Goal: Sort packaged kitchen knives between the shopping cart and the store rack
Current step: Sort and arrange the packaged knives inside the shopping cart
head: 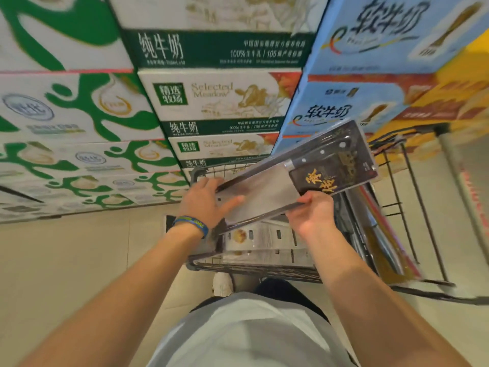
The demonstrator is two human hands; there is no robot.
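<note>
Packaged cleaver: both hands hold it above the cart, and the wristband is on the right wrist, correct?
No. The head view shows the wristband on the left wrist. Left hand and right hand do hold the packaged cleaver above the cart.

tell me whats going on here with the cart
A person holds a packaged cleaver in both hands above a shopping cart. The left hand grips the blade end of the pack, and the right hand pinches its near edge around the middle. Other packs already lie in the cart. Stacked milk boxes stand just beyond it.
</note>
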